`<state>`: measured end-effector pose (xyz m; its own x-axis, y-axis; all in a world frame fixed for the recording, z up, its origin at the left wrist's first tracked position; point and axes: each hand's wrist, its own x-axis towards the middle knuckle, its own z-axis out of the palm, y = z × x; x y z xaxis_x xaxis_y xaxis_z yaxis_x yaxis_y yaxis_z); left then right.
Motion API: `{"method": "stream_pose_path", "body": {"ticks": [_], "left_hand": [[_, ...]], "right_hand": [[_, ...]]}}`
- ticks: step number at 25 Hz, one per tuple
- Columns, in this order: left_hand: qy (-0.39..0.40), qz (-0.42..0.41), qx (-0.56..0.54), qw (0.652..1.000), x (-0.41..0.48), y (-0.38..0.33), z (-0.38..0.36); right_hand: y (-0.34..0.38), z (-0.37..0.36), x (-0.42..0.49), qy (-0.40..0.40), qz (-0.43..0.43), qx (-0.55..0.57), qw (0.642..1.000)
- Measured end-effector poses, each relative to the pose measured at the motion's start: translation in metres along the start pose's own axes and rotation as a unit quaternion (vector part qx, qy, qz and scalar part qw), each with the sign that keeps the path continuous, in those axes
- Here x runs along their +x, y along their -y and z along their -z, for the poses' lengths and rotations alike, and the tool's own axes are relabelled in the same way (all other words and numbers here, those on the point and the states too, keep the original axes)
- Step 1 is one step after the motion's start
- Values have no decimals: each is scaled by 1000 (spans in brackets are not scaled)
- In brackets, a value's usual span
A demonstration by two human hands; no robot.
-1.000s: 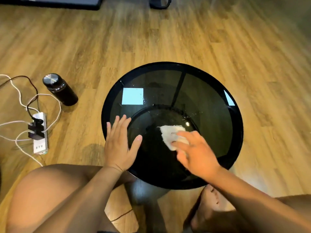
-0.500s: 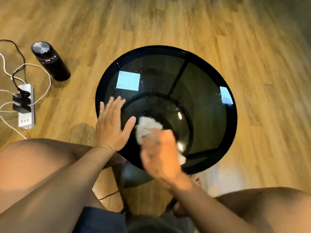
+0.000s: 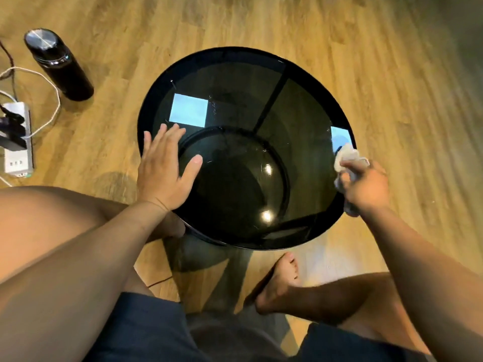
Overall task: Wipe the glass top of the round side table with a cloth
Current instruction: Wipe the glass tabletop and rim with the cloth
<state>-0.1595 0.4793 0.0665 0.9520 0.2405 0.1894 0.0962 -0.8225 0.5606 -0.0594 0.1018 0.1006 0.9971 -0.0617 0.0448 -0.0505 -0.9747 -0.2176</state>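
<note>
The round side table has a dark smoked-glass top in a black rim and stands on the wood floor in front of me. My left hand lies flat on the glass at its left edge, fingers spread. My right hand grips a crumpled white cloth at the table's right rim, the cloth pressed on the glass edge. Bright light reflections show on the glass.
A black bottle stands on the floor to the left of the table. A white power strip with plugs and cables lies at the far left. My bare legs and a foot are below the table's near side.
My right hand has swept the cloth from the near-centre of the glass out to the right rim. My left hand stayed flat on the left side. The view shifted slightly.
</note>
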Motion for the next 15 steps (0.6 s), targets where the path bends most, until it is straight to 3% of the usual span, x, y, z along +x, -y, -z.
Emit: {"method": "stream_pose_path", "body": {"ticks": [2, 4, 7, 10, 13, 15], "left_hand": [[-7, 6, -5, 1000, -1, 2, -2], [-17, 11, -14, 1000, 0, 2, -3], [-25, 0, -24, 999, -2, 2, -3], [-38, -5, -75, 996, -1, 0, 1], [-67, -5, -80, 995, 12, 4, 3], [-47, -13, -41, 998, 18, 7, 2]], "right_hand": [[18, -7, -4, -11, -50, 1, 999], [56, -17, -43, -36, -9, 21, 999], [142, -36, -130, -39, 203, 102, 973], [210, -46, -169, 65, 353, 137, 923], [170, -42, -123, 80, 426, 53, 900], [111, -30, -69, 47, 332, 21, 942]]}}
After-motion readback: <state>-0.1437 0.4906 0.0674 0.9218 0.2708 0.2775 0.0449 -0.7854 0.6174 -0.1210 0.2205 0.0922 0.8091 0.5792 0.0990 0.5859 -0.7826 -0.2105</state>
